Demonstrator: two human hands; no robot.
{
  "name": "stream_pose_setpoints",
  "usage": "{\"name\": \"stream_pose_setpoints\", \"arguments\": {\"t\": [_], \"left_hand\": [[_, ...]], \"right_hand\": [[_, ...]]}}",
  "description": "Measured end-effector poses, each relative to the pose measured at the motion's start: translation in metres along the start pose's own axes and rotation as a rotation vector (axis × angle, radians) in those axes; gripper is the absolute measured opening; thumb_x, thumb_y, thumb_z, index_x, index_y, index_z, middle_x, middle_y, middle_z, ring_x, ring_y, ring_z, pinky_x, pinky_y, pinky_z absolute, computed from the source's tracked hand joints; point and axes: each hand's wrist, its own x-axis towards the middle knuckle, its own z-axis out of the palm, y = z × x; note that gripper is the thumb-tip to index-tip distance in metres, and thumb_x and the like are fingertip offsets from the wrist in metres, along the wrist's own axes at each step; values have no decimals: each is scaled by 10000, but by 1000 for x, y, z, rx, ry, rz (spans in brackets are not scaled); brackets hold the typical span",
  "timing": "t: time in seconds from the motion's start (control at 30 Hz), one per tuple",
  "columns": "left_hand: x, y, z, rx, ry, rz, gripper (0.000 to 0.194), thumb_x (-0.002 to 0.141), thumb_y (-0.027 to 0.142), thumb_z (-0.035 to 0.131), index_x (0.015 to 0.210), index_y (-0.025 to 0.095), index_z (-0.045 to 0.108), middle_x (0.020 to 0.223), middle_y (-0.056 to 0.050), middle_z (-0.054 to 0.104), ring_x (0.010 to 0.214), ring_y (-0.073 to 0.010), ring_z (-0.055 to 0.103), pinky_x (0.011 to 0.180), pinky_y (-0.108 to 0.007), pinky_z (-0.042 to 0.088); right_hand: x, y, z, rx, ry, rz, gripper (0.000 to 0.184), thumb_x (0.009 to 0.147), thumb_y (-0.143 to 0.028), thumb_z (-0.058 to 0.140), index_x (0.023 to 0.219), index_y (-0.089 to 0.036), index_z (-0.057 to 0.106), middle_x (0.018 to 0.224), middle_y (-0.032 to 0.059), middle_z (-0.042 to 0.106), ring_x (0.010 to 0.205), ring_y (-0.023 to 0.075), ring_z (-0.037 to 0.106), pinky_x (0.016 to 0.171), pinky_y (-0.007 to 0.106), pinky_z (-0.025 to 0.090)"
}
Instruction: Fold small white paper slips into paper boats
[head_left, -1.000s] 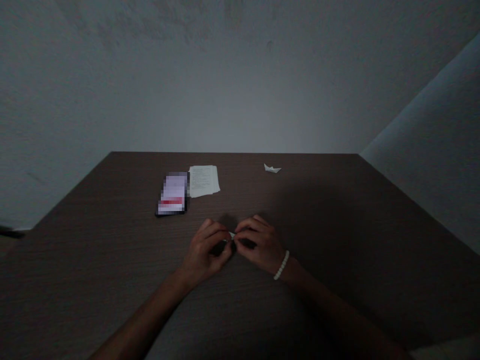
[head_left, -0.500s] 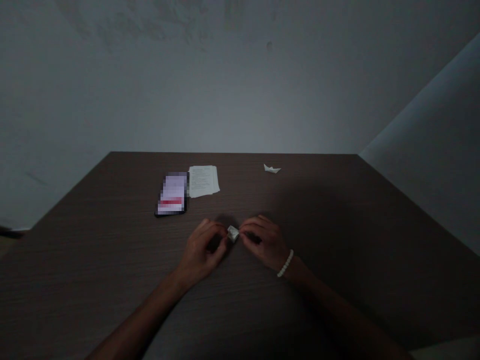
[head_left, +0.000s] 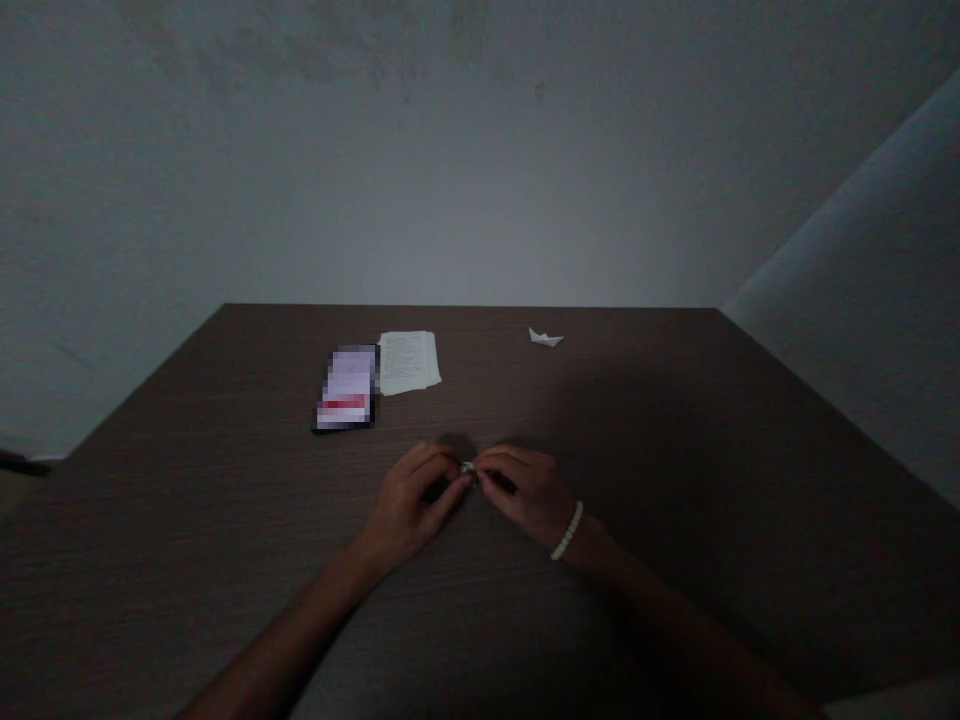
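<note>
Two bare hands meet over a dark wood-grain table (head_left: 187, 480), pinching a tiny folded piece of white paper (head_left: 468, 467) between their fingertips. The piece sits in the narrow gap where the thumbs and fingers converge, to the right of the left hand (head_left: 414, 497) and to the left of the right hand (head_left: 525, 485), with neither clearly nearer. Both hands are curled, thumb against fingers; the left thumb reaches across the near side of the paper, while the right fingertips close on its other end. A beaded bracelet (head_left: 568, 531) circles the right wrist. Well beyond, toward the far edge, lies a small paper boat (head_left: 546, 339), its long axis running roughly side to side, closer to the right hand than the left. A stack of printed paper slips (head_left: 409, 362) rests on the far left, just beside a phone (head_left: 346, 388) whose screen is pixelated past reading. Fingers cover most of the held paper, leaving a pale sliver; its folds and long axis cannot be made out in the dim light. Both forearms run out of frame below, and a pale shape at lower right is cut off.
</note>
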Motion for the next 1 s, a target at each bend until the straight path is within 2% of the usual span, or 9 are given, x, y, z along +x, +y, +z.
{"name": "stream_pose_setpoints", "arguments": {"t": [0.1,0.17,0.3,0.4,0.67,0.87,1.0], "left_hand": [[0,0,0,21,29,-73,156,891,246,542,755,176,575,876,-49,636,821,-165,596,756,-307,485],[0,0,-1,63,51,-171,156,872,282,550,759,176,569,827,-43,635,764,-168,597,713,-305,488],[-1,-2,-1,109,19,-346,177,839,329,553,915,175,594,822,-38,661,713,-179,613,667,-309,498],[0,-2,-2,44,-21,-341,236,849,328,541,1017,175,606,890,-46,691,780,-189,643,709,-316,510],[0,-2,0,70,-45,-282,217,869,337,554,973,176,656,803,-37,644,716,-165,596,661,-297,486],[-1,-3,2,109,-30,-271,212,861,333,566,962,176,667,787,-35,634,714,-168,588,650,-294,481],[-2,-5,2,145,-14,-240,225,867,334,563,985,171,663,794,-44,633,719,-176,585,648,-300,479]], "right_hand": [[1,0,-1,-5,11,-4,99,877,-151,546,917,-199,622,914,43,698,826,141,666,764,258,541],[2,-1,-3,4,30,-6,103,874,-142,546,919,-201,617,902,43,698,819,141,669,764,261,545],[3,-3,-5,57,61,10,112,875,-133,545,923,-210,611,900,38,693,837,137,668,772,262,550],[3,-3,-5,96,75,21,114,871,-131,544,928,-210,605,904,40,692,841,135,668,771,264,553],[5,-7,-4,154,53,98,121,808,-120,574,882,-213,592,896,30,679,831,139,653,767,275,537],[5,-6,-2,168,27,129,79,823,-216,633,894,-221,597,934,34,675,853,149,651,764,289,543],[4,-3,0,152,29,171,130,813,-274,672,911,-223,603,945,31,675,845,149,651,725,280,546]]}}
